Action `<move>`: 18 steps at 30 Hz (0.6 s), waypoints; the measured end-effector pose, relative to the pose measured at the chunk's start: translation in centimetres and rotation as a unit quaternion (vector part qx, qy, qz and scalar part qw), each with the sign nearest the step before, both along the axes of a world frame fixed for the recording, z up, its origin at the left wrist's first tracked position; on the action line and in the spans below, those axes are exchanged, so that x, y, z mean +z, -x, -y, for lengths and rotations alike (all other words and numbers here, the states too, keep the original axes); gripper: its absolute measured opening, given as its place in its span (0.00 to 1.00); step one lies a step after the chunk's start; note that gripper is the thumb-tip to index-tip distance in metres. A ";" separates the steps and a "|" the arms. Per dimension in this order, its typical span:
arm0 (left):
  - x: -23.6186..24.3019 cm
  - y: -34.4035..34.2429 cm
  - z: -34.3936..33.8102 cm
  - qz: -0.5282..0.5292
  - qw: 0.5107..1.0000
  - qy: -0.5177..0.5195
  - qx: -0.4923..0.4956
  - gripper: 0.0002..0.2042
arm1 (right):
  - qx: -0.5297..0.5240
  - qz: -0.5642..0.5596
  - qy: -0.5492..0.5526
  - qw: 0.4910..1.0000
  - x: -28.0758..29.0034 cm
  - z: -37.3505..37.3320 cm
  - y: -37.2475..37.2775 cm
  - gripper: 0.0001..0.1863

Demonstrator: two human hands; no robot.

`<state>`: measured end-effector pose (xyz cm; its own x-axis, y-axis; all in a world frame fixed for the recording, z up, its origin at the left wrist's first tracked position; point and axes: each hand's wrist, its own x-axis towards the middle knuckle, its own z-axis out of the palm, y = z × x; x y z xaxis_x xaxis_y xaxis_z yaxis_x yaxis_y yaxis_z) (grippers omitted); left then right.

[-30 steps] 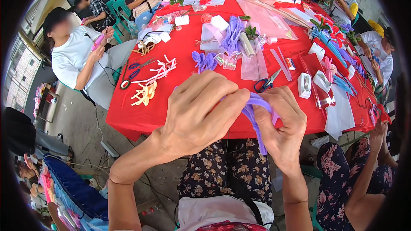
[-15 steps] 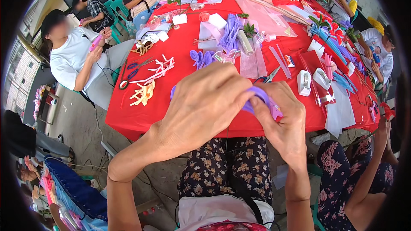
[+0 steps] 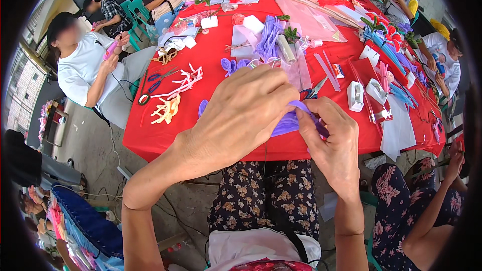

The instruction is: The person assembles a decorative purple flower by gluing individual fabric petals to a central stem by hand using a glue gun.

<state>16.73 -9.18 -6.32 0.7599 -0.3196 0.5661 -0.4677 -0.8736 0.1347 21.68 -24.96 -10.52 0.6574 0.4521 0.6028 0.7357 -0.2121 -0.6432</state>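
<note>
Over the near edge of the red table, my left hand (image 3: 241,113) and my right hand (image 3: 332,143) meet around purple pipe cleaners (image 3: 286,126) bent into close loops. The right thumb and index finger pinch a strand at the right side. My left hand is closed on the other side, its back hiding the fingertips and part of the loops. Another purple loop (image 3: 203,107) peeks out left of my left hand. Just beyond the hands lie more coiled purple loops (image 3: 231,66) and scissors (image 3: 316,89), partly covered.
On the red tablecloth (image 3: 211,45) are a bundle of purple pipe cleaners (image 3: 269,35), a clear roll (image 3: 286,50), white tape dispensers (image 3: 356,96), cream strips (image 3: 166,110) and blue-handled scissors (image 3: 156,81). People sit around the table; one in a white shirt (image 3: 80,68) is at the left.
The purple loops have turned and spread, showing a wider face between my hands. My right fingers have shifted their pinch along the strand; both arms stay nearly in place.
</note>
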 end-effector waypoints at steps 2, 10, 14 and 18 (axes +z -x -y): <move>-0.4 -0.3 -0.1 0.032 0.999 -0.014 -0.015 0.09 | -0.004 0.003 -0.008 1.000 0.0 -0.1 0.0 0.07; -1.9 -1.0 0.6 0.145 0.988 -0.049 -0.034 0.12 | -0.028 -0.029 -0.053 0.998 0.2 0.1 0.3 0.06; -1.8 -1.4 0.6 0.110 0.993 -0.030 -0.013 0.12 | -0.034 -0.064 -0.045 0.996 0.0 0.0 -0.3 0.03; 0.5 -0.2 0.3 0.016 0.986 0.163 0.011 0.17 | 0.039 -0.236 -0.109 0.965 -1.2 0.4 -1.6 0.08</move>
